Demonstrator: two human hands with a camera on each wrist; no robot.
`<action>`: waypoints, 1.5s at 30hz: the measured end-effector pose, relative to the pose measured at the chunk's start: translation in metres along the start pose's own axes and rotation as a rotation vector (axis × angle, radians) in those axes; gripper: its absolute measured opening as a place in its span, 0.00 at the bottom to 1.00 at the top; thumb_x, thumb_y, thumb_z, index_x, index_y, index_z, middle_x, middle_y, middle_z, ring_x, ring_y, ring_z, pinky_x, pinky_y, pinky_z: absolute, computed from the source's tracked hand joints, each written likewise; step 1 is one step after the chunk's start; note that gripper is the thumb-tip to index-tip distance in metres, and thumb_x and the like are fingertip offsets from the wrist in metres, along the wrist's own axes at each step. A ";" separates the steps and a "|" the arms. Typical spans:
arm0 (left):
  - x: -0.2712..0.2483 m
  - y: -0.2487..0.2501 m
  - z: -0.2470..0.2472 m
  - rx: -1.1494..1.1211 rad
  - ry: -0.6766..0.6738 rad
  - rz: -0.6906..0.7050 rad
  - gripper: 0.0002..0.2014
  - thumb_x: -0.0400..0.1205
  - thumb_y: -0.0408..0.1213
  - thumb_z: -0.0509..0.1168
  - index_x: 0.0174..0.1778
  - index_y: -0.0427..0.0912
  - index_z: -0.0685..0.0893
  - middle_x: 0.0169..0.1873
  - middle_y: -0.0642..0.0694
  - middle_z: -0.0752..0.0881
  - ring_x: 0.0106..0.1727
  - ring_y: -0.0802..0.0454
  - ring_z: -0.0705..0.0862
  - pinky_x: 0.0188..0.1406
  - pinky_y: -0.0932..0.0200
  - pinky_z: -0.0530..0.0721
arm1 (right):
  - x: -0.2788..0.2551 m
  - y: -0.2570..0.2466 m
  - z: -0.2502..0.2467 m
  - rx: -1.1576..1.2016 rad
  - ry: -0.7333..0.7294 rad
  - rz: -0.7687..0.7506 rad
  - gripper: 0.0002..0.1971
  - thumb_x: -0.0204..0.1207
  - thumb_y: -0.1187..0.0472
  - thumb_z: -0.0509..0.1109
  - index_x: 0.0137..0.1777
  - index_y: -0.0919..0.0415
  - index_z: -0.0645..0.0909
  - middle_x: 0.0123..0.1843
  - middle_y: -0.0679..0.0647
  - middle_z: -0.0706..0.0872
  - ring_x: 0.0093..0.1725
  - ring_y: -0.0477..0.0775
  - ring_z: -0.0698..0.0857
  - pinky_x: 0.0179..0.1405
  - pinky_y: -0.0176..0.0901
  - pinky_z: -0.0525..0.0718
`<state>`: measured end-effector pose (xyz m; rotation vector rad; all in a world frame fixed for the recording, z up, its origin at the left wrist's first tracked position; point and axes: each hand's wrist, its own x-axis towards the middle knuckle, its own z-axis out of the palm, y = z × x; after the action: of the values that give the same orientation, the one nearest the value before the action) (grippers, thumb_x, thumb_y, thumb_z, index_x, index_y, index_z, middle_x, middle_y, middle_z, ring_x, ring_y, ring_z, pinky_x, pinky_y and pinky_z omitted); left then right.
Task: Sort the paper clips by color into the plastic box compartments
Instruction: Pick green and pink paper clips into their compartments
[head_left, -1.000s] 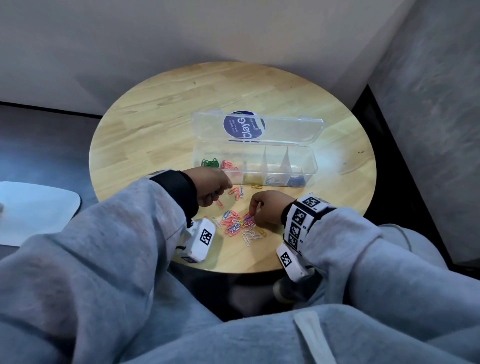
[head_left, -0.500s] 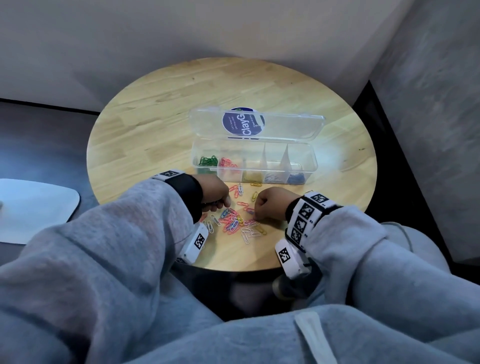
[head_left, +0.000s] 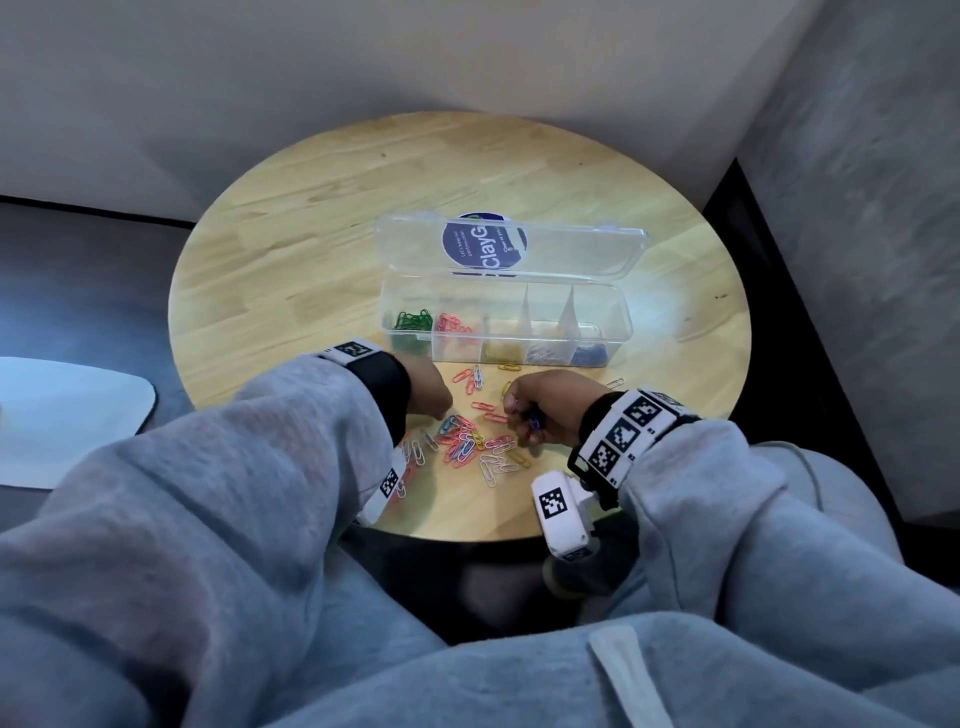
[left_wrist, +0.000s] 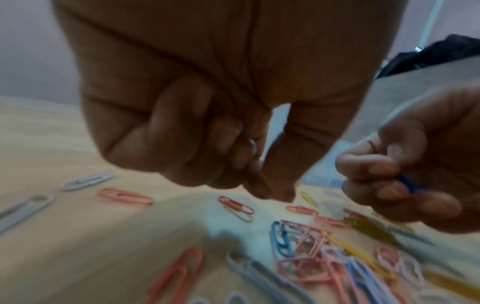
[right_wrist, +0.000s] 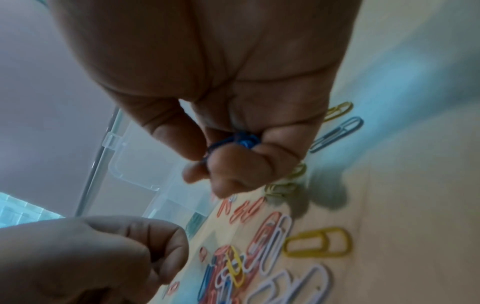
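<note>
Both hands over loose coloured paper clips, mid-frame, below the clear plastic compartment box.

Right hand pinches blue clips; left hand curled, pinching a pale clip.

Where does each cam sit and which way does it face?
Head: on the head, looking down at the table, box, clip pile; both sleeves and hands show.
Left wrist: under the left hand, along curled fingers to the clips; right hand at the side.
Right wrist: under the right hand, which pinches blue clips.
Shared: both wrist views show the pile and the opposite hand.
</note>
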<state>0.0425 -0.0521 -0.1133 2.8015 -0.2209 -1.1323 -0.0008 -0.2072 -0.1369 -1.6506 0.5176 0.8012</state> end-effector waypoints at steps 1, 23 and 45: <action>0.002 0.000 0.002 0.092 0.004 0.012 0.13 0.77 0.37 0.63 0.54 0.37 0.85 0.48 0.45 0.84 0.46 0.47 0.81 0.42 0.60 0.76 | -0.001 -0.001 0.002 0.001 0.000 0.006 0.13 0.76 0.74 0.48 0.34 0.63 0.70 0.30 0.57 0.69 0.26 0.52 0.68 0.20 0.36 0.66; 0.008 -0.010 -0.005 -0.034 0.074 0.069 0.14 0.74 0.41 0.73 0.52 0.39 0.87 0.38 0.46 0.83 0.40 0.50 0.77 0.36 0.62 0.72 | 0.000 -0.004 0.032 -1.076 0.170 -0.315 0.11 0.74 0.65 0.61 0.51 0.56 0.83 0.53 0.54 0.87 0.48 0.55 0.83 0.42 0.39 0.79; -0.004 -0.026 -0.016 -0.799 -0.080 0.105 0.13 0.77 0.22 0.63 0.28 0.40 0.77 0.22 0.43 0.81 0.19 0.58 0.72 0.17 0.73 0.70 | -0.001 -0.009 0.012 -0.639 0.089 -0.229 0.10 0.72 0.67 0.69 0.33 0.53 0.77 0.33 0.49 0.82 0.22 0.37 0.79 0.17 0.29 0.73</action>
<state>0.0535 -0.0252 -0.1030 2.0206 0.0724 -1.0103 0.0020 -0.1938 -0.1310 -2.2919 0.1224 0.7660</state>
